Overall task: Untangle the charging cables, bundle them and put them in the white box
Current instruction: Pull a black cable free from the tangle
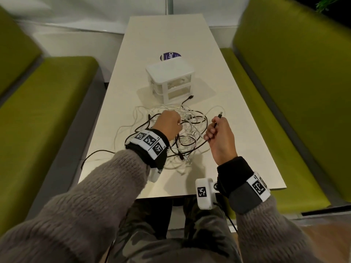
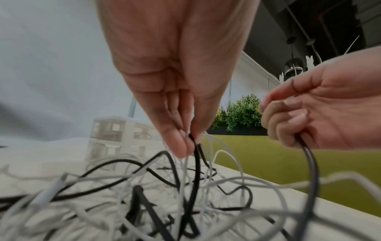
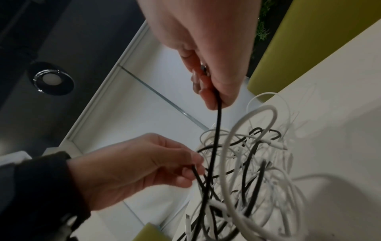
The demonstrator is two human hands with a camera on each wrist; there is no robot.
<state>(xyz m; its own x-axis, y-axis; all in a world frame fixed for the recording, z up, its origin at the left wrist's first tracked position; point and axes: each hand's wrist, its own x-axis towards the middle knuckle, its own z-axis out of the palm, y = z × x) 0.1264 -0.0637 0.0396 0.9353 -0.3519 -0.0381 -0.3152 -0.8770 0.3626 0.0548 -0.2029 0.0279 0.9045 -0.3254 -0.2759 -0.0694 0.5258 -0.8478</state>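
A tangle of black and white charging cables [image 1: 182, 133] lies on the white table [image 1: 247, 149], just in front of the white drawer box [image 1: 171, 80]. My left hand [image 1: 169, 124] hovers over the heap and pinches a black cable [image 2: 195, 156] between thumb and fingertips. To its right, my right hand [image 1: 218, 130] grips another stretch of black cable [image 3: 217, 127], whose plug end [image 1: 220, 114] sticks out above the fist. Both black strands run down into the pile [image 3: 237, 171]. The box's drawers look closed.
A round dark blue sticker [image 1: 169, 56] lies behind the box. Green upholstered benches [image 1: 47, 114] flank the table on both sides. One black cable loop [image 1: 95, 154] trails toward the table's left edge. Another black plug [image 1: 190, 97] lies by the box.
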